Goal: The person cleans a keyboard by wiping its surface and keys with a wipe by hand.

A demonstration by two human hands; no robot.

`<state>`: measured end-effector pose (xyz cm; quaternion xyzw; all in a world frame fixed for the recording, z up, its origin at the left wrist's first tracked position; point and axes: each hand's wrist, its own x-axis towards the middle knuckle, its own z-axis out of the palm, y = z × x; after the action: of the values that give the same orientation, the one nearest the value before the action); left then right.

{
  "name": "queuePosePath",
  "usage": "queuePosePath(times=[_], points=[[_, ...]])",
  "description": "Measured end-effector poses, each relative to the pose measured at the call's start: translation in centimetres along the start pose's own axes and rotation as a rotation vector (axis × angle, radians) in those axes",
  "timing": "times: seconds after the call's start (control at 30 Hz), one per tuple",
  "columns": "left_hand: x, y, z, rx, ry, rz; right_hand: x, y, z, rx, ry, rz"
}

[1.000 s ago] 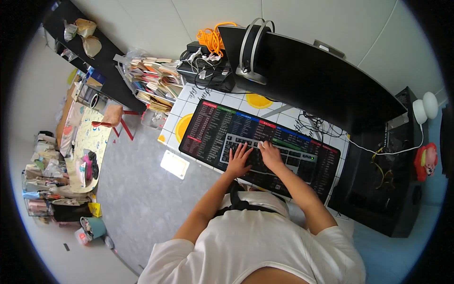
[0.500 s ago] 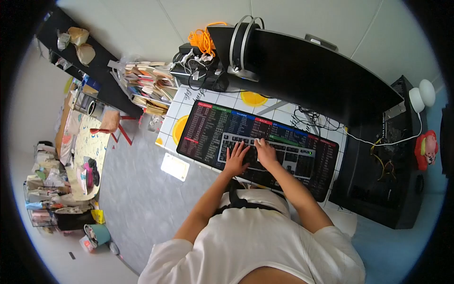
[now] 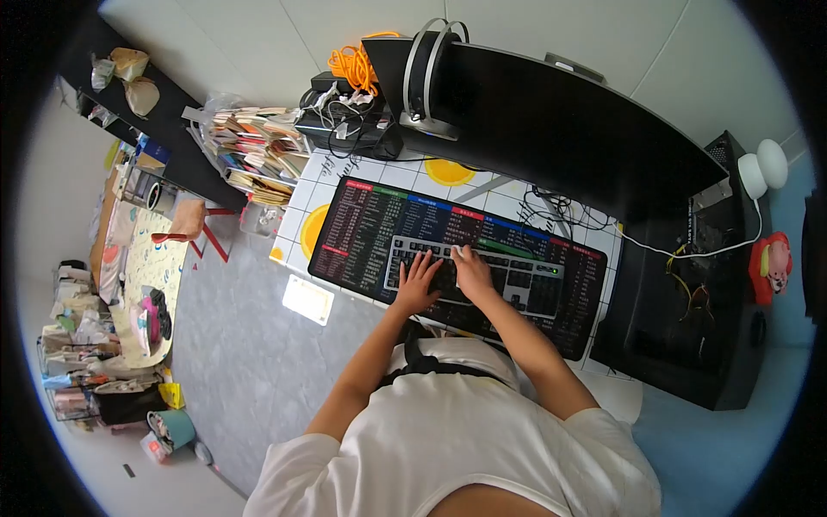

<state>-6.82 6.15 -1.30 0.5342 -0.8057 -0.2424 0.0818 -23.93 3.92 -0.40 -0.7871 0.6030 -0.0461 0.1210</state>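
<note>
A grey and black keyboard (image 3: 534, 284) lies on a large dark desk mat (image 3: 355, 226) printed with small text and coloured headings. My left hand (image 3: 415, 286) rests over the keyboard's left part, fingers spread and stretched across the keys. Beside it, my right hand (image 3: 474, 277) is closed over the upper middle keys, its fingers curled together. A small white thing (image 3: 457, 252) shows at the right fingertips, too small to name. Both hands hide some of the keys. A green light glows at the keyboard's top right.
Behind the mat stands a wide black monitor (image 3: 551, 129) with headphones (image 3: 424, 77) hung on it. An open black computer case (image 3: 672, 345) is at the right. Cables (image 3: 551, 211) lie under the monitor. Left are stacked books (image 3: 258, 142) and a red-legged stool (image 3: 191, 222).
The whole view has shifted slightly, with everything a little further left and up. Both hands stay over the same part of the keyboard, the right one still closed.
</note>
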Motion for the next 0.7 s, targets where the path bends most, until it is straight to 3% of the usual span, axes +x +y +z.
queuePosePath(times=[0.4, 0.43, 0.6, 0.67, 0.7], points=[[-0.1, 0.0, -0.4, 0.029, -0.025, 0.001, -0.4, 0.0, -0.3, -0.111, 0.025, -0.072], [-0.1, -0.1, -0.4, 0.023, -0.018, 0.007, -0.5, 0.3, -1.1, -0.097, -0.104, -0.08], [-0.2, 0.2, 0.0, 0.038, 0.011, 0.005, 0.5, 0.0, -0.8, -0.073, -0.197, -0.036], [-0.2, 0.3, 0.2, 0.043, 0.013, -0.001, 0.7, -0.2, 0.6, -0.052, 0.031, -0.006], [-0.2, 0.3, 0.2, 0.041, 0.006, -0.003, 0.7, -0.5, 0.7, -0.079, 0.029, 0.022]])
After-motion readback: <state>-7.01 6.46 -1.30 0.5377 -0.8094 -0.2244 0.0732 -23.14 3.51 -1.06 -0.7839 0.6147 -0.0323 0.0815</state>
